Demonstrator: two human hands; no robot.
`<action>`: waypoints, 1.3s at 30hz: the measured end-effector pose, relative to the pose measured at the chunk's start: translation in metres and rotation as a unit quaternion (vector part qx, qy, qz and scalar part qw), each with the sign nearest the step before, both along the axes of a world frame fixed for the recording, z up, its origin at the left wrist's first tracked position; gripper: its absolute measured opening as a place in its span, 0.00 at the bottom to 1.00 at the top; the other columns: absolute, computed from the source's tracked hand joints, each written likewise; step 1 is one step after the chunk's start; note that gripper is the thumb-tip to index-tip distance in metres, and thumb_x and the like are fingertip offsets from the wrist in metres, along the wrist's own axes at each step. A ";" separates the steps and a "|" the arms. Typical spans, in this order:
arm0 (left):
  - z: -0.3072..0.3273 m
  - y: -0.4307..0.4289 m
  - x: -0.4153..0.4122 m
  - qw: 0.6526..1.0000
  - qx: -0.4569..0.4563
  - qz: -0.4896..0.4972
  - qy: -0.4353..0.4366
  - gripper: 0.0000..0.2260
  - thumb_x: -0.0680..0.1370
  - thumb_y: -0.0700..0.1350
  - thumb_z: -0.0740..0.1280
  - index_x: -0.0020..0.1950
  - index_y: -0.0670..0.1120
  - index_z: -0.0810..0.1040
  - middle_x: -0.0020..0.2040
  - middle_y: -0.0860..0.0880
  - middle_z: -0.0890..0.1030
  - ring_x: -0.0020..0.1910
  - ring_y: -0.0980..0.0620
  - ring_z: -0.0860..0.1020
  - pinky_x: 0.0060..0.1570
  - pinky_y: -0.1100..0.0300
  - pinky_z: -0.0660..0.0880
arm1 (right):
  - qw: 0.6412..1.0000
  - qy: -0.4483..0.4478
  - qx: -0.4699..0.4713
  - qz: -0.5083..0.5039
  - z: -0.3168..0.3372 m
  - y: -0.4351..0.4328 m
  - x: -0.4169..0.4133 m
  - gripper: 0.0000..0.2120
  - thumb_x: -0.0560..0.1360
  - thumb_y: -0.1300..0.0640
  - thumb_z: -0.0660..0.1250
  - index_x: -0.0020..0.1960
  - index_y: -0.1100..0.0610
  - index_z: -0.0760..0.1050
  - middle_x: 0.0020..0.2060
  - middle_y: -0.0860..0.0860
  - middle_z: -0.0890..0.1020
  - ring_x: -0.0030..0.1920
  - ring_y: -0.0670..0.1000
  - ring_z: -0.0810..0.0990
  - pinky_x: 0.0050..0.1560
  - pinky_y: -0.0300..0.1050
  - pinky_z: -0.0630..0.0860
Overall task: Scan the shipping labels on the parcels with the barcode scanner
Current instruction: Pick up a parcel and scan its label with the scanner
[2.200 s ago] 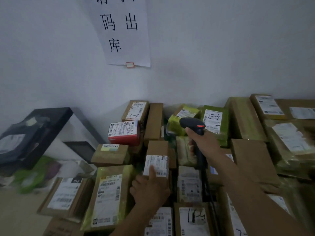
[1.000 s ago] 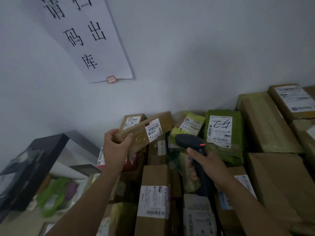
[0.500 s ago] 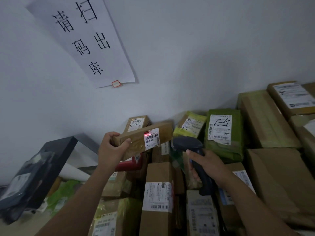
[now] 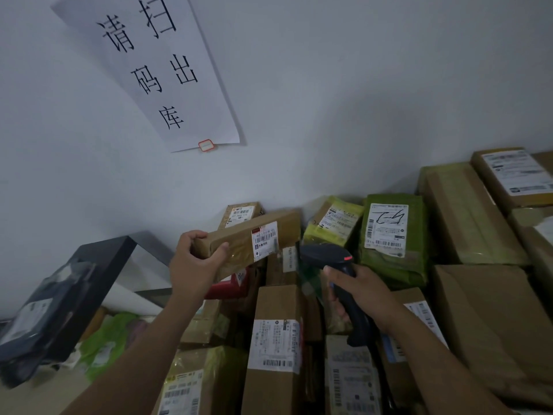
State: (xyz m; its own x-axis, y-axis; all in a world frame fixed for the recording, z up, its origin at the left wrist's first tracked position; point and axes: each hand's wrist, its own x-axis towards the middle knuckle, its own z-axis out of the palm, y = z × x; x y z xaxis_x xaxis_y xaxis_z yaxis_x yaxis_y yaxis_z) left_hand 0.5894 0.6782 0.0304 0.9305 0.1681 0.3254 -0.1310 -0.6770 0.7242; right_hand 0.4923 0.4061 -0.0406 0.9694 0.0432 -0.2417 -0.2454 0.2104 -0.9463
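left hand (image 4: 194, 266) grips a box (image 4: 238, 241), right hand (image 4: 366, 295) the scanner (image 4: 326, 254), over parcels (image 4: 275, 307) heaped against a white wall (image 4: 344, 109).

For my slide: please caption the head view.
Left hand holds a brown parcel; right hand points the scanner toward its label.

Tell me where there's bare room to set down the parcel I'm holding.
Bare patch: the pale surface at lower left, bordered by the black bag and light green bag. Also the plain top of the big brown box, beside your right hand. The middle, below the held parcel, is packed edge to edge.
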 end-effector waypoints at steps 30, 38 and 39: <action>-0.092 -0.097 0.042 0.966 0.141 -0.093 0.197 0.18 0.79 0.45 0.68 0.69 0.45 0.73 0.59 0.50 0.78 0.49 0.59 0.77 0.41 0.69 0.72 | 0.992 0.000 0.038 -0.120 0.004 -0.026 0.002 0.27 0.69 0.41 0.66 0.55 0.62 0.80 0.30 0.47 0.84 0.25 0.51 0.79 0.26 0.41 0.75; -0.131 -0.090 0.089 0.844 0.328 -0.112 0.410 0.23 0.78 0.53 0.68 0.68 0.42 0.70 0.66 0.41 0.75 0.62 0.46 0.76 0.54 0.57 0.69 | 0.991 0.033 0.017 -0.128 -0.003 -0.020 0.016 0.25 0.69 0.41 0.68 0.51 0.63 0.79 0.34 0.48 0.85 0.25 0.51 0.79 0.26 0.43 0.77; -0.136 -0.094 0.091 0.842 0.311 -0.099 0.430 0.29 0.77 0.54 0.69 0.72 0.41 0.66 0.69 0.40 0.72 0.64 0.45 0.75 0.54 0.57 0.69 | 0.991 0.035 0.020 -0.127 -0.004 -0.020 0.017 0.26 0.68 0.40 0.68 0.51 0.63 0.79 0.33 0.48 0.85 0.24 0.51 0.79 0.25 0.43 0.77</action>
